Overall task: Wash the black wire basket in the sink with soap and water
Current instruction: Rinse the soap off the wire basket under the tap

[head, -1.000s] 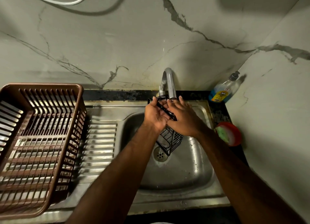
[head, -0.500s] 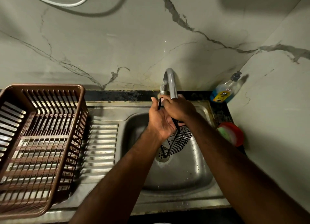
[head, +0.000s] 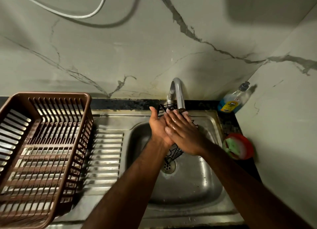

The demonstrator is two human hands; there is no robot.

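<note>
black wire basket (head: 174,153) held over the sink (head: 188,186) bowl beneath the faucet (head: 178,91), sandwiched between both palms, right hand (head: 186,136) laid flat on top, fingers straight and together, left hand (head: 157,127) placed underneath, thumb raised, its fingers hidden, grip not discernible

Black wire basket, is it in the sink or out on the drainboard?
In the sink: the basket sits between the left hand and right hand, under the faucet.

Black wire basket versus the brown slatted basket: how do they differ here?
The black wire basket is thin dark wire and small; the brown slatted basket is plastic and far larger. The wire one is tilted between the left hand and right hand below the tap; the brown one sits flat on the drainboard, untouched. Both are openwork.
</note>
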